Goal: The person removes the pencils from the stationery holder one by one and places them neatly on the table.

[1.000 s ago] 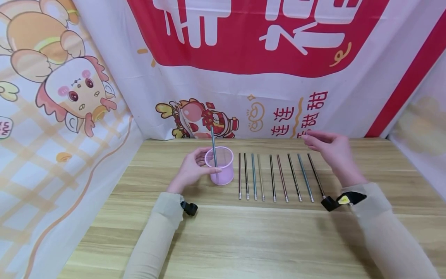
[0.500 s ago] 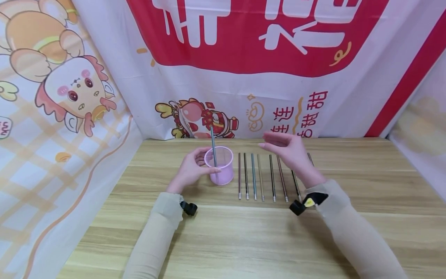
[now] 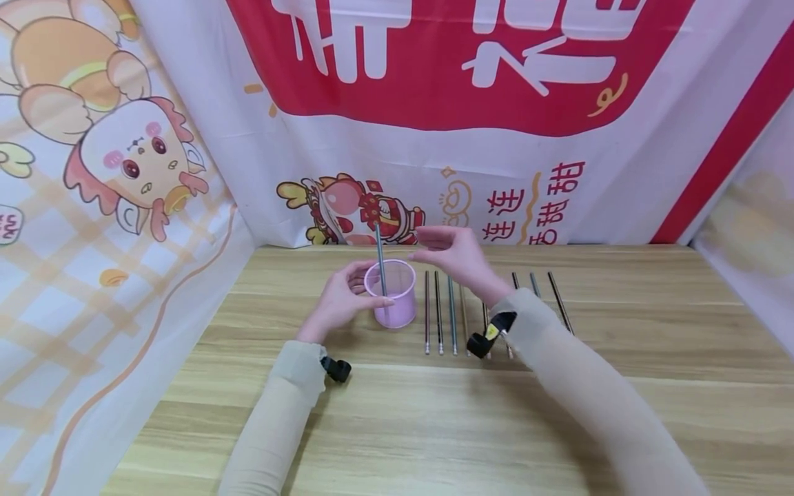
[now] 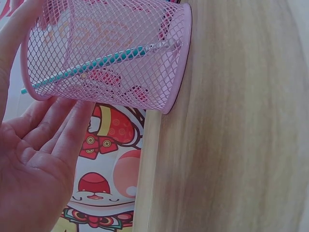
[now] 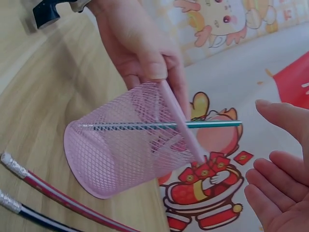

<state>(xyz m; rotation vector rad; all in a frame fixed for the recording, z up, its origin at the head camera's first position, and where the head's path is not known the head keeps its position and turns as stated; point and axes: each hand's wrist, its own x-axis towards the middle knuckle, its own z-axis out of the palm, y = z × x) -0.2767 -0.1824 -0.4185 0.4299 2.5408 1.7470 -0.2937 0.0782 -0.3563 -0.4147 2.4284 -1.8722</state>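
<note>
A pink mesh pen cup point(image 3: 403, 310) stands upright on the table with one teal pencil point(image 3: 380, 251) leaning in it, its eraser end down at the base in the left wrist view. My left hand point(image 3: 343, 297) holds the cup from the left, thumb at the near side by the rim and fingers behind. To the right of the rim, my right hand point(image 3: 457, 258) hovers with thumb and fingers apart and nothing between them. In the right wrist view its fingers point(image 5: 277, 176) face the pencil's upper end. Several pencils lie in a row, among them a maroon one point(image 3: 426, 313).
The right forearm covers part of the pencil row; a black pencil point(image 3: 560, 300) shows at its right end. The wooden table point(image 3: 397, 420) meets a printed cloth backdrop point(image 3: 236, 138) at the back and left. Both wrists carry small black cameras.
My right hand has moved left from the right end of the pencil row to beside the cup. My left hand, the cup and the pencil in it have stayed put.
</note>
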